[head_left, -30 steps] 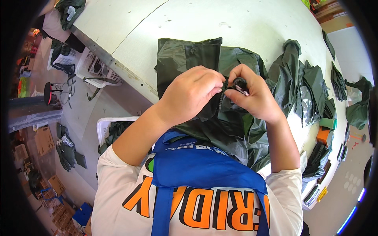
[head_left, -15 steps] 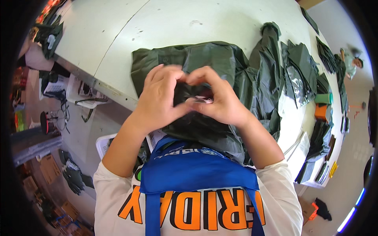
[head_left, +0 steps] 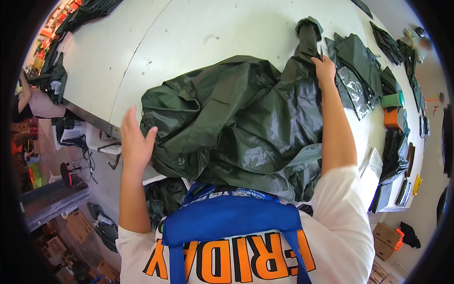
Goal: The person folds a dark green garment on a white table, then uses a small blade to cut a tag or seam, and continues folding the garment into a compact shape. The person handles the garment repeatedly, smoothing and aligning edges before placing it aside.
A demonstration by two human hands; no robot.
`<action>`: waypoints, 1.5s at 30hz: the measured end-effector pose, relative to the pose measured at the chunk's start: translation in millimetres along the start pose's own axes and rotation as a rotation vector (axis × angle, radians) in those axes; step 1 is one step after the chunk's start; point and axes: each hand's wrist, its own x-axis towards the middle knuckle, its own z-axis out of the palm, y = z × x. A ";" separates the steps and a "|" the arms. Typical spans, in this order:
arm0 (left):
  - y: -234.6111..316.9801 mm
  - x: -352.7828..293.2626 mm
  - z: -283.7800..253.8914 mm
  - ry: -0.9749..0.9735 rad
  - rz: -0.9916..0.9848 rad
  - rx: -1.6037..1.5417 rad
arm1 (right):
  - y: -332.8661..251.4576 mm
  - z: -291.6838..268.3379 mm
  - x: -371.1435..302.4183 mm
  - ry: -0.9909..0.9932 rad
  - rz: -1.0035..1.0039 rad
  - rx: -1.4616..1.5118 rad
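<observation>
A dark green raincoat [head_left: 227, 113] lies crumpled on the white table in front of me, its zip and folds showing along the near side. One sleeve [head_left: 307, 61] stretches away to the far right, ending in a gathered cuff. My left hand [head_left: 136, 139] is at the coat's left edge, fingers extended and slightly blurred, holding nothing. My right hand [head_left: 325, 71] is closed beside the sleeve; a small, thin, dark pointed tool [head_left: 321, 51] sticks out past its fingers. Most of that tool is hidden in the hand, and I cannot tell whether the fingers also pinch the sleeve.
Folded dark green garments [head_left: 354, 61] and a clear plastic bag [head_left: 357, 97] lie right of the sleeve. Beyond them are a green roll [head_left: 392, 100] and an orange box [head_left: 391, 118]. White baskets [head_left: 101, 139] stand below the table's left edge. Other people are at far left and far right.
My hands, which were together over the coat, have parted: the left went to the coat's left edge, the right far along the sleeve. The coat is spread differently, with its zip now showing.
</observation>
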 end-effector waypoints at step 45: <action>171.3 -41.1 24.6 -0.863 -0.283 -1.716 | -95.1 -121.8 -256.2 0.196 -0.213 1.190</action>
